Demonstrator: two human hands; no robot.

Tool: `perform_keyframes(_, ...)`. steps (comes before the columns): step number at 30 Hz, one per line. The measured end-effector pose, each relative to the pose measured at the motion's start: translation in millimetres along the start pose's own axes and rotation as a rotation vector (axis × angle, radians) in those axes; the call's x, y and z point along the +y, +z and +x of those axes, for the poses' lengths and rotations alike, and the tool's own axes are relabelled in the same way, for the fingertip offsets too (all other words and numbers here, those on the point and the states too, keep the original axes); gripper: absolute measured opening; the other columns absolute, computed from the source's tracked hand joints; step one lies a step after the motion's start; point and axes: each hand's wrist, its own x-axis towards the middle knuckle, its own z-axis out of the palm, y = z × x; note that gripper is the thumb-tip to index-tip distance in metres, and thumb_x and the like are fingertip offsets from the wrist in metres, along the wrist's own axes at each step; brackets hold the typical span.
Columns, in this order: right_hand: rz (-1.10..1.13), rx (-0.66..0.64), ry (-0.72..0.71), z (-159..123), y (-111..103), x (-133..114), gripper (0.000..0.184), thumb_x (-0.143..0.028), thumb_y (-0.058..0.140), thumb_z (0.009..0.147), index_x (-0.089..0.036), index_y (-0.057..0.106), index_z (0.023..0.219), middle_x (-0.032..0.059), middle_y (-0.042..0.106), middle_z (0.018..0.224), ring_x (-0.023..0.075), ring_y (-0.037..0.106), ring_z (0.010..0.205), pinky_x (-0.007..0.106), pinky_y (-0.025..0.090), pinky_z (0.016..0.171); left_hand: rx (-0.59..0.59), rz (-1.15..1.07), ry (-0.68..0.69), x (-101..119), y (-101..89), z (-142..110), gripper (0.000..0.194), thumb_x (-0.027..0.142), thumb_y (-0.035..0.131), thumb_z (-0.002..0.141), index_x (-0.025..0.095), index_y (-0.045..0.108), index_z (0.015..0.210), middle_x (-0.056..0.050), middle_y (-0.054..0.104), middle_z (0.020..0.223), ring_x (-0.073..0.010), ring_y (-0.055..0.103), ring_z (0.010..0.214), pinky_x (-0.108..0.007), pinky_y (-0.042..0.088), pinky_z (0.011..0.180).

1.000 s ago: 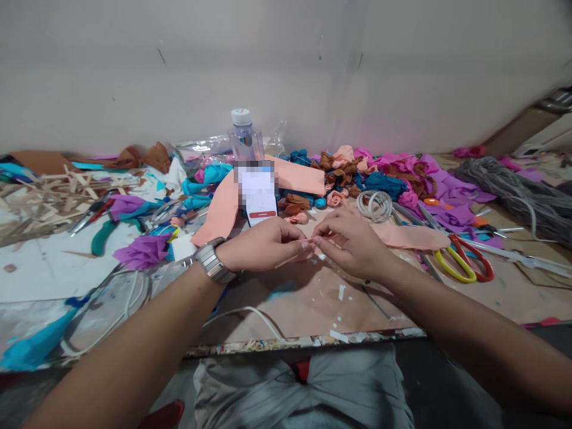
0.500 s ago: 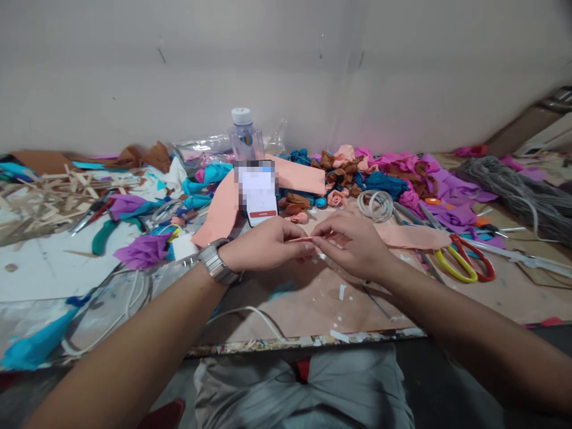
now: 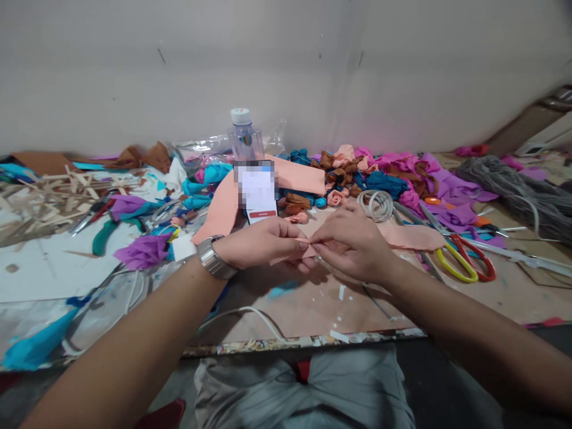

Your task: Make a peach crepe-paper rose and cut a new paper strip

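Note:
A strip of peach crepe paper (image 3: 295, 253) is pinched between both hands over the near middle of the table. My left hand (image 3: 263, 241), with a metal watch at the wrist, grips it between thumb and fingers. At the strip's right end my right hand (image 3: 351, 241) closes thumb and fingertips on it, almost touching the left thumb. Part of the strip is hidden by the fingers. Beyond the right hand lies a longer peach paper piece (image 3: 415, 237). Just past the left hand stands a phone (image 3: 259, 193) with a lit screen.
Scissors (image 3: 465, 259) with yellow and red handles lie at right, near a grey yarn bundle (image 3: 509, 185). Crepe paper flowers (image 3: 337, 196) crowd the back. A bottle (image 3: 245, 140) stands behind the phone. Wooden sticks (image 3: 67, 190) and green-handled pliers (image 3: 105, 238) lie at left.
The peach strip has turned so that more of its flat face shows below my left thumb. My hands have shifted only slightly, still pinching it.

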Motion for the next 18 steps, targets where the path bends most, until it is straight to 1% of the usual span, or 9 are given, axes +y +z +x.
perform_keyframes(3,-0.018,-0.01,-0.007,0.8,-1.3,-1.4,0.007,-0.023,0.065,0.092,-0.024,0.071,0.09,-0.0011,0.075,0.082,0.0182,0.064,0.08,0.042,0.035,0.092,-0.008,-0.044,-0.008,0.1,-0.7,-0.2,0.033,0.045,0.069,0.088,0.014,0.077,0.095,-0.012,0.078,0.099,-0.0194,0.074,0.091,-0.034,0.059,0.089)
perform_keyframes(6,-0.047,-0.041,0.003,0.7,-3.0,-1.6,0.009,-0.025,0.062,0.094,-0.025,0.07,0.091,-0.0003,0.075,0.085,0.0194,0.065,0.084,0.044,0.033,0.096,-0.015,-0.071,-0.005,0.7,-0.2,-0.2,0.029,0.041,0.069,0.089,0.014,0.077,0.095,-0.012,0.078,0.1,-0.0182,0.074,0.091,-0.033,0.059,0.088)
perform_keyframes(10,-0.07,-0.079,0.011,0.4,-4.2,-1.6,0.01,-0.025,0.059,0.095,-0.026,0.069,0.092,0.0,0.076,0.087,0.0207,0.064,0.087,0.045,0.032,0.097,-0.016,-0.152,0.011,1.9,1.3,-0.2,0.028,0.039,0.069,0.089,0.013,0.078,0.093,-0.014,0.079,0.097,-0.0191,0.075,0.088,-0.035,0.059,0.089)
perform_keyframes(13,-0.069,-0.091,0.011,0.7,-4.0,-2.3,0.011,-0.024,0.058,0.095,-0.026,0.069,0.094,-0.0002,0.076,0.088,0.0207,0.064,0.088,0.045,0.031,0.097,0.025,-0.126,0.014,2.7,2.9,0.0,0.03,0.039,0.064,0.092,0.012,0.078,0.091,-0.014,0.079,0.095,-0.019,0.075,0.085,-0.036,0.059,0.088)
perform_keyframes(15,-0.069,-0.087,0.015,1.0,-3.5,-2.3,0.01,-0.026,0.059,0.096,-0.026,0.069,0.095,0.0001,0.076,0.089,0.0206,0.064,0.089,0.045,0.031,0.098,0.051,-0.088,0.003,3.2,4.2,0.3,0.025,0.034,0.065,0.09,0.013,0.077,0.085,-0.012,0.079,0.092,-0.0178,0.074,0.085,-0.035,0.059,0.089)
perform_keyframes(18,-0.087,-0.094,0.032,1.0,-2.7,-1.3,0.011,-0.029,0.06,0.096,-0.024,0.069,0.094,0.0007,0.076,0.089,0.0209,0.063,0.088,0.046,0.03,0.097,0.079,-0.062,0.0,3.3,5.8,1.4,0.023,0.03,0.064,0.089,0.014,0.075,0.077,-0.008,0.078,0.088,-0.0158,0.073,0.083,-0.031,0.059,0.086)
